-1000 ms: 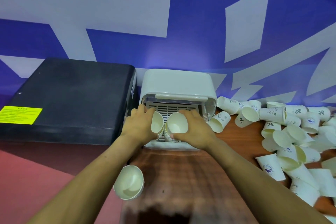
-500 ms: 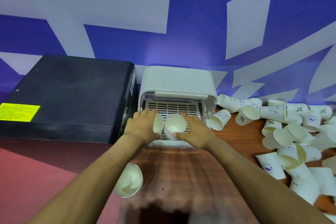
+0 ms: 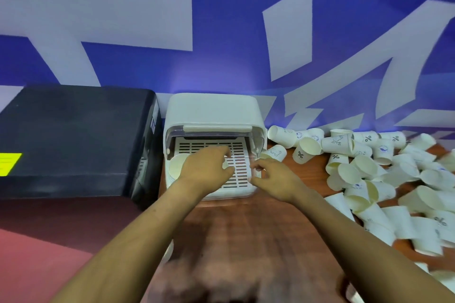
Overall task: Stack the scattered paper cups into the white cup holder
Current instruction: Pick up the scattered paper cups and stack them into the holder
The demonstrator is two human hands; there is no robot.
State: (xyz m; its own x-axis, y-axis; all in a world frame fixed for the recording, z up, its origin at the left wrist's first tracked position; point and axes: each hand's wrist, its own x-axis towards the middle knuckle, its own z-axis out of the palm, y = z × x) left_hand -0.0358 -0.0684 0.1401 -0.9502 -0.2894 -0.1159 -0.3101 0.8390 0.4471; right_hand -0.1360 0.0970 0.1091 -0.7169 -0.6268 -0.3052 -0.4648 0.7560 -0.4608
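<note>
Head view. A white cup holder [image 3: 214, 115] with a raised clear front flap stands on a wooden table [image 3: 246, 224], against a blue wall with pale shapes [image 3: 221, 19] and just beside a black box [image 3: 73, 135] that bears a yellow label [image 3: 8, 163]. Its slotted white tray [image 3: 236, 167] lies exposed. A stack of paper cups [image 3: 177, 167] sits at the tray's left side, mouth toward the camera. The left hand [image 3: 208, 167] reaches over the tray with fingers bent and loosely spread; a small white cup edge shows beside its fingertips, but whether the fingers grip it cannot be told. The right hand [image 3: 273, 178] hovers at the tray's right front corner, thumb and forefinger drawn close together, apparently pinching nothing, the other fingers loosely curled. Scattered paper cups [image 3: 369, 174], some printed with percent signs, lie heaped on the table to the right of the holder. One more cup [image 3: 167, 252] shows partly under the left forearm, at the table's left edge.
</note>
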